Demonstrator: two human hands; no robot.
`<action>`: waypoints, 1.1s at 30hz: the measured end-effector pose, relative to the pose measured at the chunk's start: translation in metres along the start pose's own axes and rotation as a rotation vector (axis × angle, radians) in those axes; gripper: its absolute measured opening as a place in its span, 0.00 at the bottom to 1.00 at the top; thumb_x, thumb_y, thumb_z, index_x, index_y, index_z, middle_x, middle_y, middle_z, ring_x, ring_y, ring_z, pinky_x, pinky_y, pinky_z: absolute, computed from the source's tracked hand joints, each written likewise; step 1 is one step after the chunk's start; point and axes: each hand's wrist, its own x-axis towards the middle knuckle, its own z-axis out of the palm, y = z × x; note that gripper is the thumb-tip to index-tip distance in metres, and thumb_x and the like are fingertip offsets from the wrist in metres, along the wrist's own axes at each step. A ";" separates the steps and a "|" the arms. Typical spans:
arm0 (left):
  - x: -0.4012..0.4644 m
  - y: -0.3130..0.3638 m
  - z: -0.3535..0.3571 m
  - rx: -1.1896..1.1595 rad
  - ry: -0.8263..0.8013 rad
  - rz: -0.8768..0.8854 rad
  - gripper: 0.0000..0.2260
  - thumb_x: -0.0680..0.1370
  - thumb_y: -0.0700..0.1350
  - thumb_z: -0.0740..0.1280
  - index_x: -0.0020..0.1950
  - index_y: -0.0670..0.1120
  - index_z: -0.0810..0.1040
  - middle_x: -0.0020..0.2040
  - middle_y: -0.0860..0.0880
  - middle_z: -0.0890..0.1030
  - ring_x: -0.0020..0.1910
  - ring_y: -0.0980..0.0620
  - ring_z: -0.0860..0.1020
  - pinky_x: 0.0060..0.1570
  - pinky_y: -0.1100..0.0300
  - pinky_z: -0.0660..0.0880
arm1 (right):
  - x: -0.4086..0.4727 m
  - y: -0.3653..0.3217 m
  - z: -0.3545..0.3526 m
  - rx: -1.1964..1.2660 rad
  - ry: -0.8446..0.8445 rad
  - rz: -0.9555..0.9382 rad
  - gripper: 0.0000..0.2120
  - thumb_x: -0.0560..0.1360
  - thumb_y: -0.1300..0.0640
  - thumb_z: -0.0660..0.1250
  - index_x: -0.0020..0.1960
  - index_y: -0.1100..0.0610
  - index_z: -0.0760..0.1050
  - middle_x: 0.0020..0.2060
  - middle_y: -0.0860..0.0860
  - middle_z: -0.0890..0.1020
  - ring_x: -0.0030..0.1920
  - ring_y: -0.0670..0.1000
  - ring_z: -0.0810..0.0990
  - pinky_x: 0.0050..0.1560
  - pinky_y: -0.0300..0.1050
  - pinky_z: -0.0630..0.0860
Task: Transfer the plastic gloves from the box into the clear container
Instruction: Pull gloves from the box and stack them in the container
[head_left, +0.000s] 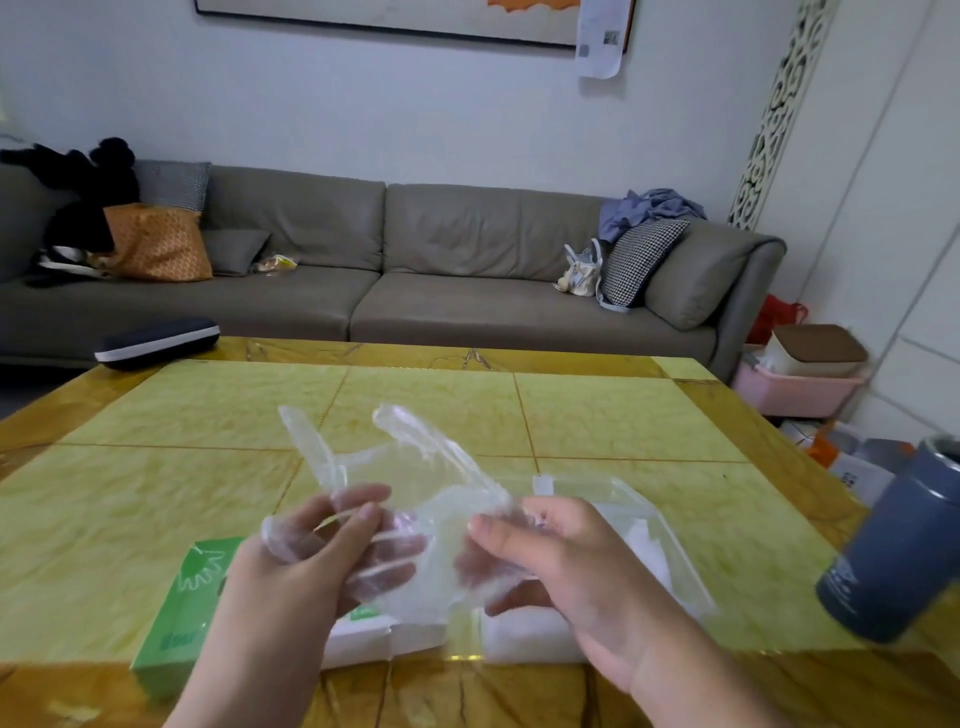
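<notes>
Head view. I see one camera only, looking down over a yellow-green table (467, 405).

Hands. My left hand (311, 551) is raised above the near table edge, thumb and fingers curled and pinching one side of a bunch of clear gloves (415, 483). My right hand (540, 551) pinches the other side of the same bunch. The film is stretched between the two hands; two glove fingers stand up above them. How many gloves are in the bunch I cannot tell.

Source. The box (182, 608), green with a white end, lies flat on the table under my left forearm. Its opening is hidden behind my hands, so I cannot tell what remains inside.

Target. The container (654, 551) lies on the table just behind and beside my right hand. White material shows inside it, which I judge to be gloves already placed, but blur leaves this uncertain.

Progress. I judge the task to be mid-course: a bunch is out of the box and held in the air, not yet in the container. Remaining: lower this bunch into the container, then check the box for more.

Other items. A grey-blue cup (893, 545) stands at the right table edge, well apart from the hands. A dark case (156, 343) lies at the far left corner.
</notes>
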 end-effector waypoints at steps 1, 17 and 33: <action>-0.003 -0.001 0.007 0.013 -0.013 0.012 0.07 0.79 0.33 0.66 0.54 0.35 0.82 0.46 0.34 0.85 0.42 0.37 0.86 0.37 0.52 0.85 | -0.002 0.001 -0.004 0.059 0.061 -0.032 0.12 0.81 0.58 0.72 0.52 0.69 0.82 0.45 0.62 0.88 0.48 0.61 0.88 0.42 0.51 0.82; -0.028 -0.015 0.119 1.234 -0.474 0.757 0.08 0.82 0.52 0.64 0.60 0.59 0.75 0.55 0.63 0.73 0.56 0.62 0.74 0.52 0.67 0.73 | 0.010 0.015 -0.120 -0.548 0.418 -0.056 0.14 0.81 0.57 0.67 0.37 0.59 0.76 0.25 0.51 0.77 0.25 0.48 0.74 0.31 0.43 0.72; 0.044 -0.060 0.145 1.769 -0.621 0.061 0.21 0.72 0.63 0.74 0.63 0.62 0.76 0.57 0.57 0.79 0.52 0.55 0.81 0.56 0.55 0.79 | 0.002 0.007 -0.113 -1.227 0.457 0.061 0.16 0.74 0.69 0.68 0.57 0.54 0.73 0.54 0.51 0.76 0.48 0.55 0.80 0.41 0.47 0.77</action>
